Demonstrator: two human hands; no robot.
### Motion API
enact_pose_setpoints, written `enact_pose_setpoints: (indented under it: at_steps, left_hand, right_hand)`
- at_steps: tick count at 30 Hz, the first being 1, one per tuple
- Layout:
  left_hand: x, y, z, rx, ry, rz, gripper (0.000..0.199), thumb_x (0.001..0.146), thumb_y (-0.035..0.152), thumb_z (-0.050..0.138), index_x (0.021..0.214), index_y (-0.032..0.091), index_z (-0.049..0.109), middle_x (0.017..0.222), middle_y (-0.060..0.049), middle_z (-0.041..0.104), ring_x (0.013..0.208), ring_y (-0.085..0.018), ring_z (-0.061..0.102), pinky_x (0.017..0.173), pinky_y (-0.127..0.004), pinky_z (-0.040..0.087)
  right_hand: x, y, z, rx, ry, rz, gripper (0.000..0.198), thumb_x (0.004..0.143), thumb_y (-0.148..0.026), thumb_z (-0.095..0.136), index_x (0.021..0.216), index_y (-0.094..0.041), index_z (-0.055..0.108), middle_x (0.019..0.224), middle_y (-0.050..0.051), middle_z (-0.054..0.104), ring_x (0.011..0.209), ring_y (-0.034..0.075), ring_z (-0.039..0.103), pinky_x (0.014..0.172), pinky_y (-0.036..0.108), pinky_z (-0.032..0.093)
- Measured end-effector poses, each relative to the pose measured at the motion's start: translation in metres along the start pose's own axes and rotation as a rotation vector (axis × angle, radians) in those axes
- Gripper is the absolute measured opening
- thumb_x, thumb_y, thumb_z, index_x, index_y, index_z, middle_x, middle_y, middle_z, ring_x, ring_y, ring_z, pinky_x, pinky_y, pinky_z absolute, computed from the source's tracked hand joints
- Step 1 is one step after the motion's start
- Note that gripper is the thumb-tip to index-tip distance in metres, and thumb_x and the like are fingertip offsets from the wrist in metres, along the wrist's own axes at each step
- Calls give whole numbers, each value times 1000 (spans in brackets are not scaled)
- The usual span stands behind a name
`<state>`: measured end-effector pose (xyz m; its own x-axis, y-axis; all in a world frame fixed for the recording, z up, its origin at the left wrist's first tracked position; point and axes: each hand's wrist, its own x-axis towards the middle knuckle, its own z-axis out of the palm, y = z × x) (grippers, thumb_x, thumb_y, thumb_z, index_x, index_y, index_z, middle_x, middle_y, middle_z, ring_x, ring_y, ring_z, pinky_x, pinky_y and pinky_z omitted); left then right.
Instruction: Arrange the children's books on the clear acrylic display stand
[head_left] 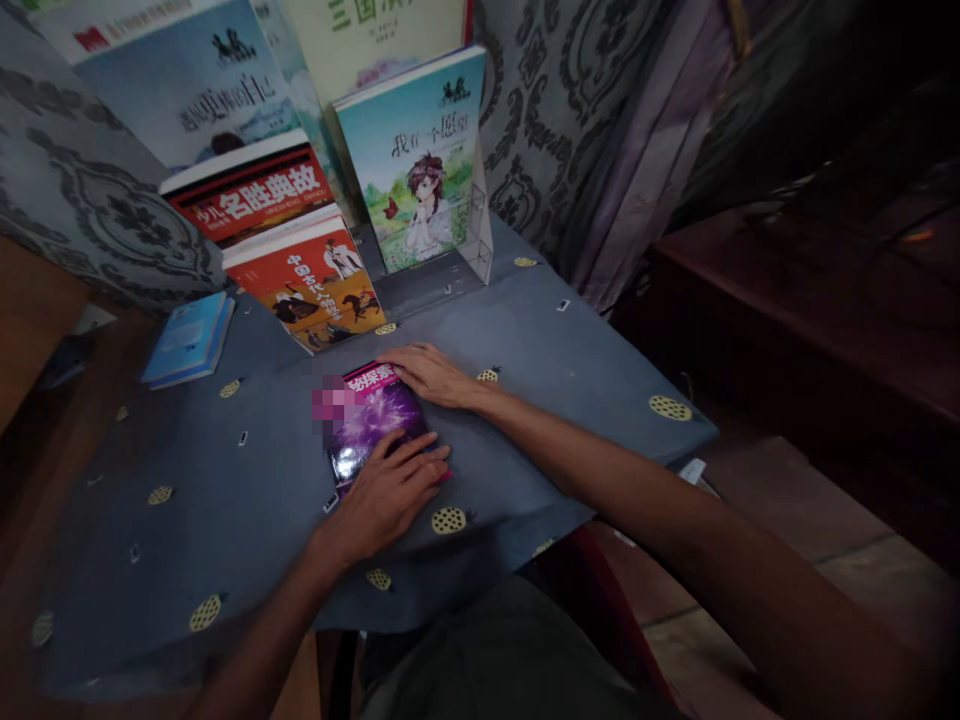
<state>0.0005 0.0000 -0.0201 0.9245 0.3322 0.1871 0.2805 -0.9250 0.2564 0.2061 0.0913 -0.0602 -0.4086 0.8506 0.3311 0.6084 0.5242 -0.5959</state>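
A purple book (375, 420) with a pink title band lies flat on the cloth-covered table, its upper left part blurred by pixels. Across the cover's lower right part rests my left hand (397, 492), fingers stretched out and slightly apart. At the book's upper right corner lies my right hand (431, 376), its fingers extended over the top edge and the palm beside the book. Neither hand is wrapped round the book.
Behind the book stand an orange book (311, 285), a red book (255, 195) and a green-blue book (416, 165) on clear stands, with more books behind. A blue book (189, 340) lies at left. The pineapple-print tablecloth (570, 400) hangs over the front edge.
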Motion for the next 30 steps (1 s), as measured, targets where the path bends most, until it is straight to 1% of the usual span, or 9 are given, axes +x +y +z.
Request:
enact_pose_setpoints:
  at_steps: [3,6,10,13,17,21,25,30]
  left_hand:
    - [5,-11,1,17,19,1,27,103,24,44,123,23,62,133,-7,68,134,-20,55,115,-48,39]
    - [11,-24,1,7,39,-25,27,103,26,44,123,22,63,134,-7,68,134,-21,55,114,-47,40]
    - [13,-32,1,-36,45,-78,32,103,29,46,131,23,59,134,-8,68,135,-22,54,114,-49,39]
    - [11,-32,1,-67,47,-102,36,102,30,49,136,25,56,133,-9,68,135,-23,54,114,-49,39]
    - [11,-33,0,-101,60,-112,35,100,30,52,134,26,59,133,-9,68,132,-23,57,113,-48,41]
    - [11,-34,-3,-147,80,-64,31,100,25,52,129,25,62,127,-8,71,129,-22,59,110,-46,43]
    - [10,-31,-6,-214,91,-48,29,100,20,51,126,25,63,122,-5,74,128,-20,61,111,-45,41]
    - [2,-29,-12,-285,41,-75,29,101,19,48,121,27,66,121,-3,74,131,-20,58,114,-46,38]
  right_hand:
    - [6,0,1,-26,-15,3,41,103,-21,37,140,-19,54,148,10,56,140,21,47,116,47,33]
    - [13,-1,1,-42,-46,-8,40,103,-21,36,139,-18,55,148,10,56,142,21,45,117,47,32]
    - [16,-3,-2,-51,-89,-25,41,103,-21,38,140,-18,54,149,10,55,144,21,42,118,48,29]
    - [14,-3,-4,-68,-111,-57,43,101,-29,46,143,-17,51,153,12,50,147,23,37,119,50,27]
    - [12,0,-4,-82,-141,-92,52,100,-37,52,146,-14,47,157,15,44,149,26,33,121,51,23]
    - [11,0,-3,-78,-141,-87,54,100,-38,51,147,-12,45,157,17,43,150,26,31,122,51,21]
    - [10,-1,-3,-85,-141,-91,55,100,-40,52,147,-13,46,157,17,43,150,26,31,122,50,21]
    - [9,0,-3,-100,-135,-109,54,101,-40,51,147,-12,46,156,17,44,150,25,32,122,50,22]
